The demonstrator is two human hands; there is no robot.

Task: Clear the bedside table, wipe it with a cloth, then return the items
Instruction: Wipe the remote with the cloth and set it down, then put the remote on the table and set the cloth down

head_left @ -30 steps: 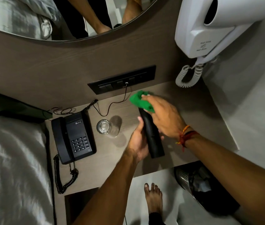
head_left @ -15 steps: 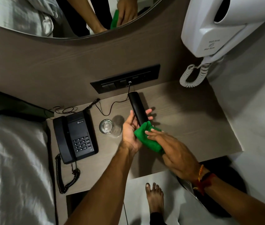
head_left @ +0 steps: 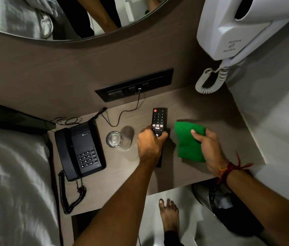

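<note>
My left hand (head_left: 150, 142) grips a black TV remote (head_left: 158, 119), buttons facing up, low over the middle of the wooden bedside table (head_left: 220, 110). To its right, my right hand (head_left: 209, 148) holds a green cloth (head_left: 187, 142) that lies flat on the tabletop. A black desk phone (head_left: 80, 150) sits on the table's left part. An empty drinking glass (head_left: 115, 139) stands between the phone and my left hand.
A black cable (head_left: 122, 118) runs from the wall switch panel (head_left: 135, 86) across the tabletop. A white wall-mounted dryer (head_left: 237, 27) with a coiled cord hangs at upper right. White bedding (head_left: 10, 183) lies left; a bin (head_left: 223, 201) and my bare foot (head_left: 168, 215) are below.
The remote has been turned from back-up to buttons-up in my left hand. My right hand moved the green cloth off the remote and down onto the table to the right.
</note>
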